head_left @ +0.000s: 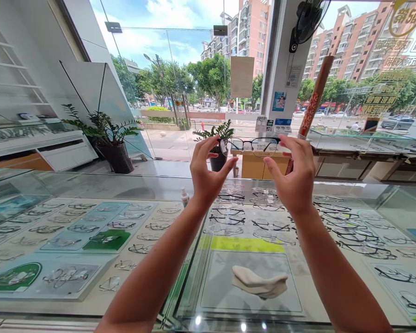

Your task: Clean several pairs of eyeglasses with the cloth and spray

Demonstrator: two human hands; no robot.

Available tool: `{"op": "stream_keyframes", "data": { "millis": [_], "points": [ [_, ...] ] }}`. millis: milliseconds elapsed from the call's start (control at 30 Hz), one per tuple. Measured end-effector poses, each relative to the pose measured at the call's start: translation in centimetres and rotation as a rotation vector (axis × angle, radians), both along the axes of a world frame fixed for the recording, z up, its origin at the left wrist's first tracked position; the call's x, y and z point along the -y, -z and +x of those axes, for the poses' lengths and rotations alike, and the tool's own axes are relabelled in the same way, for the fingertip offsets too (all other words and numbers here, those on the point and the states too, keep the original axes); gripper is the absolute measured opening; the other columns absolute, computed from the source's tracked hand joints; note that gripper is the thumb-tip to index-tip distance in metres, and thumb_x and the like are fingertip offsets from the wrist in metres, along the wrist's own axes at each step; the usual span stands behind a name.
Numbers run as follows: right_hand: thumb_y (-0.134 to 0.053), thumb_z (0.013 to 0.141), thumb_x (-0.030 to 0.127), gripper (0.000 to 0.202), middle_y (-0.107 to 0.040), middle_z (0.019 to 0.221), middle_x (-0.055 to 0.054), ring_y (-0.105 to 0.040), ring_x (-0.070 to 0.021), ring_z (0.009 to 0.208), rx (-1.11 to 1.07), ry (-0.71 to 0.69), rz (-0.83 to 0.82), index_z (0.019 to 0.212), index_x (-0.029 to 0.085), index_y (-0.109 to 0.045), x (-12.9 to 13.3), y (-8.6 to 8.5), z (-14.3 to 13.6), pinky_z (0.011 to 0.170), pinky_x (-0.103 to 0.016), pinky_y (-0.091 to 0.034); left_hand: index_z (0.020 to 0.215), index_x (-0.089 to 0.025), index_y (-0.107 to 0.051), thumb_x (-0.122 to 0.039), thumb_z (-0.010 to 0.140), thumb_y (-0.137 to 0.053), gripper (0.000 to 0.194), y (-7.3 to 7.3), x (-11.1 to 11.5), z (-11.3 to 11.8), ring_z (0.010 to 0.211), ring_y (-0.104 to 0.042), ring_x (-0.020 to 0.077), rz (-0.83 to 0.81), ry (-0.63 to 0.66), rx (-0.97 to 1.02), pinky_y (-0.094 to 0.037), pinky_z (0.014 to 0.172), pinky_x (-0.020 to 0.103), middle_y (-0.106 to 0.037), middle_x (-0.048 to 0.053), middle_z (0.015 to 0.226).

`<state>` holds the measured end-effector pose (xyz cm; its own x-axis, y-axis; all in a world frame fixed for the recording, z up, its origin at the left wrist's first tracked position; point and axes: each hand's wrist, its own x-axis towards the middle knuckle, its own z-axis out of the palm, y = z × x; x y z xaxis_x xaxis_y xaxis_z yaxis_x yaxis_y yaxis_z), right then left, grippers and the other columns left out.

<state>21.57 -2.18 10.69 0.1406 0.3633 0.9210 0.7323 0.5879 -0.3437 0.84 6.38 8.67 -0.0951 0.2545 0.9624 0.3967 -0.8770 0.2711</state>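
A pair of dark-rimmed eyeglasses (250,140) is held up level at eye height, its lenses upright. My left hand (211,164) pinches the left end of the frame with its fingertips, the thumb lower and apart. At the right end, the fingers of my right hand (294,166) grip the frame, with the thumb near the right lens's lower rim. Below, a crumpled beige cloth (260,282) lies on the glass counter (208,319), between my forearms.
Rows of eyeglasses (229,219) fill the display case on both sides. A small spray bottle (185,197) stands beyond my left forearm. Potted plants (116,138) stand past the counter, before large windows. A black fan (307,21) hangs at the upper right.
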Motion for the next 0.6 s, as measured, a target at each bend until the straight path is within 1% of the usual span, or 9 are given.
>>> {"op": "stream_keyframes", "data": {
  "millis": [67, 133, 233, 300, 367, 433, 500, 600],
  "points": [
    [-0.068, 0.099, 0.032, 0.043, -0.066, 0.139, -0.011, -0.065, -0.0337, 0.131, -0.011, -0.014, -0.005, 0.142, 0.033, -0.064, -0.1, 0.0, 0.0, 0.108, -0.057, -0.062, 0.139, -0.024, -0.064, -0.048, 0.089, -0.084, 0.058, 0.1, 0.2, 0.2, 0.121, -0.070, 0.0264, 0.029, -0.028, 0.015, -0.065, 0.085, 0.038, -0.069, 0.013, 0.135],
    [-0.069, 0.098, 0.030, 0.044, -0.066, 0.140, -0.012, -0.066, -0.0317, 0.131, -0.044, -0.065, -0.025, 0.141, 0.030, -0.065, -0.4, 0.1, 0.3, 0.107, -0.054, -0.064, 0.138, -0.023, -0.064, -0.047, 0.088, -0.086, 0.060, 0.2, 0.6, 0.3, 0.121, -0.069, 0.0273, 0.083, -0.086, 0.024, -0.064, 0.085, 0.038, -0.070, 0.013, 0.133],
    [-0.071, 0.094, 0.029, 0.048, -0.066, 0.143, -0.012, -0.068, -0.0283, 0.131, -0.132, -0.207, -0.118, 0.141, 0.027, -0.065, -1.4, 0.4, 1.0, 0.105, -0.050, -0.065, 0.140, -0.023, -0.064, -0.048, 0.085, -0.088, 0.065, 0.5, 1.1, 0.6, 0.124, -0.065, 0.0300, 0.147, -0.181, 0.011, -0.063, 0.090, 0.042, -0.069, 0.014, 0.133],
    [-0.072, 0.092, 0.031, 0.049, -0.068, 0.145, -0.012, -0.068, -0.0280, 0.134, -0.198, -0.299, -0.189, 0.141, 0.026, -0.066, -2.1, 0.6, 1.5, 0.108, -0.050, -0.064, 0.142, -0.024, -0.063, -0.049, 0.084, -0.088, 0.068, 0.6, 1.4, 0.7, 0.126, -0.064, 0.0310, 0.165, -0.217, -0.008, -0.062, 0.094, 0.045, -0.068, 0.014, 0.134],
    [-0.070, 0.093, 0.031, 0.046, -0.071, 0.143, -0.012, -0.069, -0.0286, 0.135, -0.262, -0.355, -0.227, 0.139, 0.025, -0.067, -2.6, 0.8, 1.9, 0.112, -0.053, -0.062, 0.142, -0.024, -0.063, -0.048, 0.084, -0.088, 0.068, 0.6, 1.6, 0.8, 0.126, -0.064, 0.0312, 0.179, -0.229, -0.021, -0.062, 0.095, 0.045, -0.068, 0.014, 0.134],
    [-0.068, 0.094, 0.031, 0.043, -0.074, 0.139, -0.012, -0.071, -0.0288, 0.132, -0.306, -0.367, -0.240, 0.136, 0.024, -0.069, -2.8, 0.9, 2.0, 0.114, -0.055, -0.060, 0.142, -0.024, -0.063, -0.047, 0.084, -0.087, 0.067, 0.6, 1.7, 0.9, 0.126, -0.064, 0.0311, 0.183, -0.226, -0.024, -0.062, 0.094, 0.045, -0.068, 0.014, 0.134],
    [-0.065, 0.096, 0.032, 0.040, -0.076, 0.136, -0.012, -0.073, -0.0284, 0.129, -0.318, -0.345, -0.235, 0.135, 0.023, -0.070, -2.7, 0.8, 1.9, 0.114, -0.055, -0.060, 0.142, -0.024, -0.063, -0.047, 0.086, -0.085, 0.065, 0.5, 1.7, 1.0, 0.127, -0.064, 0.0307, 0.167, -0.209, -0.018, -0.063, 0.092, 0.044, -0.068, 0.014, 0.135],
    [-0.063, 0.098, 0.032, 0.034, -0.076, 0.133, -0.011, -0.075, -0.0269, 0.123, -0.309, -0.291, -0.175, 0.130, 0.023, -0.072, -1.9, 0.5, 1.4, 0.111, -0.053, -0.061, 0.142, -0.024, -0.061, -0.048, 0.088, -0.082, 0.063, 0.4, 1.3, 1.0, 0.126, -0.064, 0.0294, 0.096, -0.150, 0.000, -0.064, 0.088, 0.041, -0.067, 0.015, 0.137]
  ]
}}
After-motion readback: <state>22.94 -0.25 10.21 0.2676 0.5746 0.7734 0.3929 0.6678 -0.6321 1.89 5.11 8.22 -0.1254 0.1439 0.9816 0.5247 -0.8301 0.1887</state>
